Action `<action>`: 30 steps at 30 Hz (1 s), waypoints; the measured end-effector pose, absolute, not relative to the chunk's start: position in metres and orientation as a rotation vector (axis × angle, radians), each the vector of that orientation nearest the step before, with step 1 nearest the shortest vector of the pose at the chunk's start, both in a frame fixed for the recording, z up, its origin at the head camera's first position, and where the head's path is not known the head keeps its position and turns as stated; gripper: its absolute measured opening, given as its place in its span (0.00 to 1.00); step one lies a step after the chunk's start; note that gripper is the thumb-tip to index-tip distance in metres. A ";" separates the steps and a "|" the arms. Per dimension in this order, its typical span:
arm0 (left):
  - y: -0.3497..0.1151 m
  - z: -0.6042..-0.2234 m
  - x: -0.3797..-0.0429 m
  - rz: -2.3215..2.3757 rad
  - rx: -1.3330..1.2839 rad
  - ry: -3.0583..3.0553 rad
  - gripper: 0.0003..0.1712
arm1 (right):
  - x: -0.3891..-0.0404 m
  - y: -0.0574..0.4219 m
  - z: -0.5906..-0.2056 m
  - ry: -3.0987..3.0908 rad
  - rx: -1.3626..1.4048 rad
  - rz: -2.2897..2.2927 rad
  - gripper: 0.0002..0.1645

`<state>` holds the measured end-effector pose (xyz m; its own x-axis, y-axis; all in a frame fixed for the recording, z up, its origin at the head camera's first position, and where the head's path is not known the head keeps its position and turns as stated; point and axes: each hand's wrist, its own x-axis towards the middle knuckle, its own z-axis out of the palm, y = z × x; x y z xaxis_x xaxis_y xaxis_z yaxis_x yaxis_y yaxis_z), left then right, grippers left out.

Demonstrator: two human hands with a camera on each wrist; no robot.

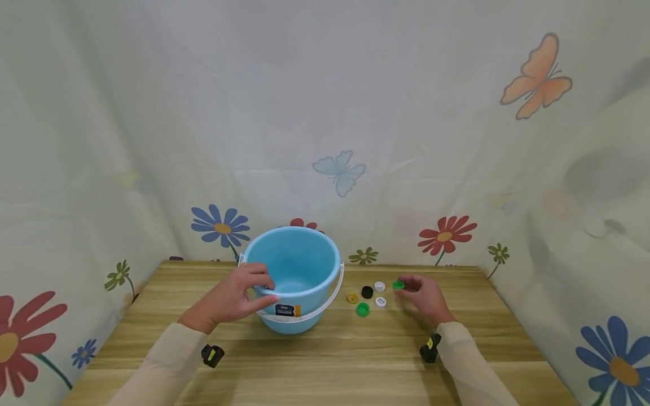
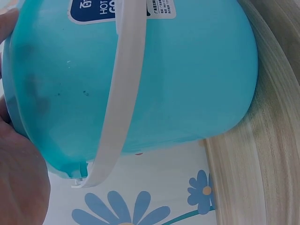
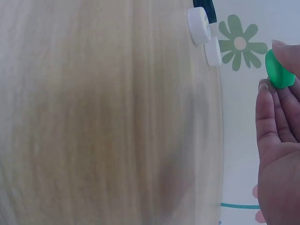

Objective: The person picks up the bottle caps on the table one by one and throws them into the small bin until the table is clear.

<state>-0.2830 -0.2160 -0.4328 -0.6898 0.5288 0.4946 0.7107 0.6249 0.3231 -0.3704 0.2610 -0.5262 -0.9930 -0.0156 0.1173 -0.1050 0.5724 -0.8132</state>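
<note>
A light blue bucket (image 1: pixel 304 310) with a white handle (image 1: pixel 332 299) stands upright on the table, left of centre. My left hand (image 1: pixel 238 293) grips its near left rim, fingers over the inside and thumb on the outer wall. To the right, my right hand (image 1: pixel 424 296) pinches a green bottle cap (image 1: pixel 398 285) between thumb and fingers; in the right wrist view this cap (image 3: pixel 280 70) is held above the tabletop. Between bucket and right hand lie a yellow cap (image 1: pixel 352 298), a black cap (image 1: pixel 367 292), another green cap (image 1: pixel 363 309) and two white caps (image 1: pixel 380 287).
The wood-grain table (image 1: pixel 355 366) reaches back to a pale curtain (image 1: pixel 284 113) printed with flowers and butterflies, which also hangs at both sides. A black wrist device (image 1: pixel 212 355) sits by the left sleeve, and another device (image 1: pixel 430 348) by the right sleeve.
</note>
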 end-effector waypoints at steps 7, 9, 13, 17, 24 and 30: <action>-0.216 -0.433 -0.282 -0.714 -0.989 -2.504 0.08 | -0.369 0.257 -0.516 -2.650 0.183 1.413 0.26; -0.216 -0.432 -0.282 -0.715 -0.989 -2.502 0.08 | -0.368 0.256 -0.512 -2.646 0.202 1.409 0.26; -0.216 -0.433 -0.282 -0.716 -0.986 -2.502 0.08 | -0.367 0.251 -0.506 -2.635 0.224 1.404 0.27; -0.215 -0.432 -0.281 -0.720 -0.975 -2.509 0.08 | -0.363 0.245 -0.496 -2.617 0.264 1.415 0.28; -0.215 -0.433 -0.281 -0.716 -0.976 -2.511 0.09 | -0.340 0.226 -0.463 -2.576 0.389 1.475 0.26; -0.215 -0.433 -0.280 -0.710 -0.985 -2.507 0.08 | -0.331 0.215 -0.447 -2.558 0.442 1.478 0.25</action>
<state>-0.2802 -0.2151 -0.4326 -0.6950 0.5276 0.4884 0.7054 0.6317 0.3213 -0.3311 0.2148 -0.4471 -0.9445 -0.1760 0.2774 -0.3282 0.4698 -0.8195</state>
